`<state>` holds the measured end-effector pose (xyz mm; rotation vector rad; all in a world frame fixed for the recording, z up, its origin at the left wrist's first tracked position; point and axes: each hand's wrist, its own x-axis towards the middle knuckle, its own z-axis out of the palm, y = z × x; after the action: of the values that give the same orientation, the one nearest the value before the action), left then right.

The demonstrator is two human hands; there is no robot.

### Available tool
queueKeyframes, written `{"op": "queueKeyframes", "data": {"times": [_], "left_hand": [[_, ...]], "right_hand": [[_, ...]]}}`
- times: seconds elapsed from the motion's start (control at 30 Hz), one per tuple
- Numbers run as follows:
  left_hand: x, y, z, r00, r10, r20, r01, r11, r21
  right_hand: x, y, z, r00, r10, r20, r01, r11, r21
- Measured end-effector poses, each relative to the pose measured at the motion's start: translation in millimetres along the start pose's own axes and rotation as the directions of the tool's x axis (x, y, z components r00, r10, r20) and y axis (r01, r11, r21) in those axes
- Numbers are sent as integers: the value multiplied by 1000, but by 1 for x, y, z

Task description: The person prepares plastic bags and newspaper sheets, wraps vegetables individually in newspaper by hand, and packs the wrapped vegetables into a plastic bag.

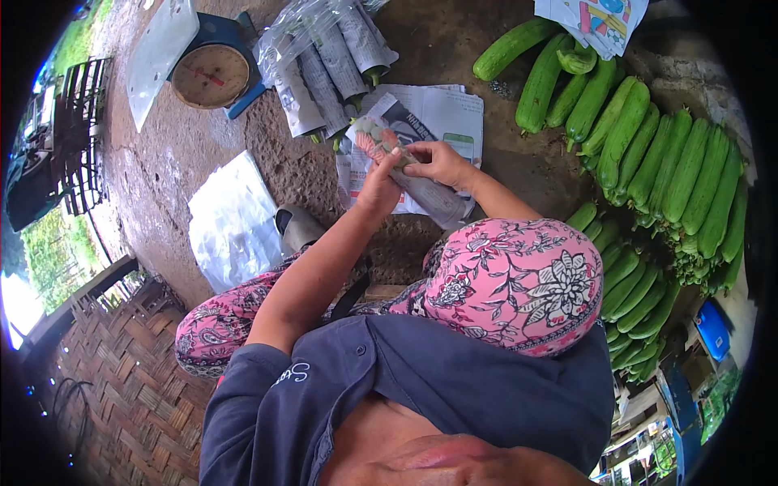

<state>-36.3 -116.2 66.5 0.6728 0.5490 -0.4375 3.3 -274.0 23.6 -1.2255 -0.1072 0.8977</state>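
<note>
Both my hands are on a roll of printed newspaper (436, 198) above a stack of paper sheets (454, 105). My left hand (381, 185) grips the near side of the roll, thumb pressed along it. My right hand (442, 168) bends its fingers onto the paper's upper side, close to the left thumb. What lies inside the roll is hidden. Just beyond, several newspaper-wrapped rolls (336, 69) lie in a clear plastic bag, with green tips showing at their ends.
Rows of long green cucumbers (640, 154) lie to the right, under printed sheets (596, 20) at the top. A blue dial scale (211, 77) stands at upper left. Clear plastic bags (235, 223) lie left of my foot. A woven mat (121, 364) is at lower left.
</note>
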Motion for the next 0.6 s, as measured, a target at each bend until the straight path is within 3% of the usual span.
{"op": "queueKeyframes", "data": {"times": [0.03,0.13,0.17,0.2,0.23,0.27,0.3,0.33,0.4,0.43,0.53,0.6], "left_hand": [[1,4,3,1000,6,4,-6,1000,12],[14,18,5,994,-98,38,102,988,-115],[10,18,10,1000,2,-23,-4,998,-65],[15,19,5,999,16,-42,-19,998,-66],[24,21,-2,998,30,-63,-34,997,-65],[30,21,-10,995,45,-84,-50,997,-66],[30,26,-5,994,34,-103,-44,994,-96],[29,30,1,995,45,-94,-54,994,-92],[28,39,15,995,64,-72,-70,994,-78],[24,45,25,999,41,-31,-42,997,-60],[46,49,15,993,118,-21,-117,992,46],[61,52,13,982,179,-60,-175,983,60]], "right_hand": [[-5,-7,3,1000,26,17,-29,989,146],[-5,-15,8,999,33,-42,-20,960,280],[-4,-17,8,998,10,-64,4,976,219],[-4,-25,8,955,-217,-201,187,970,-158],[-5,-36,7,853,-463,-239,288,801,-525],[-6,-44,6,712,-681,-168,288,502,-815],[-4,-50,1,578,-788,-210,243,413,-878],[-6,-59,-3,542,-799,-260,195,421,-886],[4,-19,-22,786,-457,-417,162,803,-574],[1,-25,-22,944,-74,-320,15,983,-184],[-2,-32,-11,983,21,-182,-26,999,-27],[-5,-52,9,953,-165,-256,50,914,-403]]}}
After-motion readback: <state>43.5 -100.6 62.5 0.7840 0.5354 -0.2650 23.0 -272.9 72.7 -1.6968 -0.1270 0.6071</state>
